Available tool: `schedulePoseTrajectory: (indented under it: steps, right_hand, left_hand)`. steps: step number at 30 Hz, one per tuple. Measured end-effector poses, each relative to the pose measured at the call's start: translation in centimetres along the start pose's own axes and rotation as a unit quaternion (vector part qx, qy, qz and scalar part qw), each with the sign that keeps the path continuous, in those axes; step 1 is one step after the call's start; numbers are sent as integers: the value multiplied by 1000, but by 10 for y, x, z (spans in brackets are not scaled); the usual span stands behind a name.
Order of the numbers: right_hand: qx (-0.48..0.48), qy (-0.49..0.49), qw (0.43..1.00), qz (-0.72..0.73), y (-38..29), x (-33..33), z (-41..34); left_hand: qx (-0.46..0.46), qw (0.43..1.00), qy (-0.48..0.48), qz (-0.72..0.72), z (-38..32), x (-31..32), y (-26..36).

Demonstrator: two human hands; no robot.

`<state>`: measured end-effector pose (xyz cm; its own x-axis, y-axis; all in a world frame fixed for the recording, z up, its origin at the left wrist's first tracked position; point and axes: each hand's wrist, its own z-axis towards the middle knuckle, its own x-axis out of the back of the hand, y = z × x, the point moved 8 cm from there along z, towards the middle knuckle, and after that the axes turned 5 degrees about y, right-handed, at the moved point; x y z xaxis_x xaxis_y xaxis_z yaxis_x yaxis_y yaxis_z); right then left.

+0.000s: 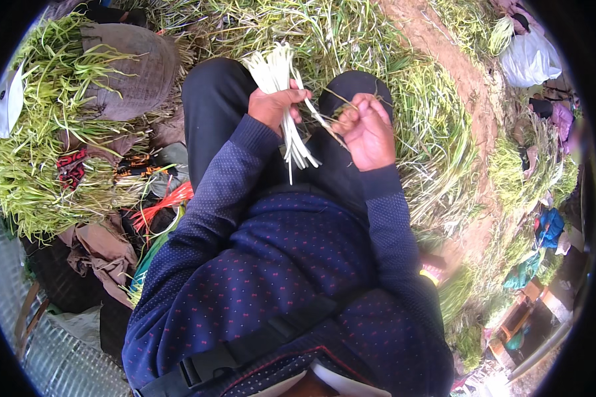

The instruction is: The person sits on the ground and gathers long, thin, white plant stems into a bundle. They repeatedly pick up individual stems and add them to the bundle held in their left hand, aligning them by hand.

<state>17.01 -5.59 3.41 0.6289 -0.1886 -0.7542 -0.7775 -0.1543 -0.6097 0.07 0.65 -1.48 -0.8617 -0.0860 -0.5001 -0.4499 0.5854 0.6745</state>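
My left hand (278,105) is closed around a bundle of slender white stalks (274,69), held above my lap between the knees. The stalks fan out above and below the fist. One stalk (319,113) slants out of the bundle towards my right hand (367,131). Its lower end is brownish. The fingers of my right hand are curled and pinch thin, dry, brownish strands (346,105) beside my right knee. Whether these strands are still joined to the slanting stalk cannot be told.
Cut green and yellowish leafy stalks (427,134) cover the ground around my knees. More stalks lie heaped at left (35,173), beside a brown cloth-like cover (134,69). Red ties (164,206) lie near my left elbow. A white plastic bag (531,57) is at upper right.
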Motion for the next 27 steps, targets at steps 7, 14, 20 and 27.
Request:
schedulePoseTrajectory:
  steps: [7,14,20,27]
  right_hand:
    - [59,61,996,-31,-112,64,-71]
    - [253,473,839,-91,-240,242,-214]
    - [-7,349,562,-750,-186,257,-160]
    - [164,66,699,-693,-95,-12,-37]
  left_hand:
    - [-49,997,49,-43,13,13,18]
    - [-70,994,62,-65,18,13,29]
    - [-91,993,35,-59,6,-5,33]
    - [-133,990,-1,-48,-15,-18,47]
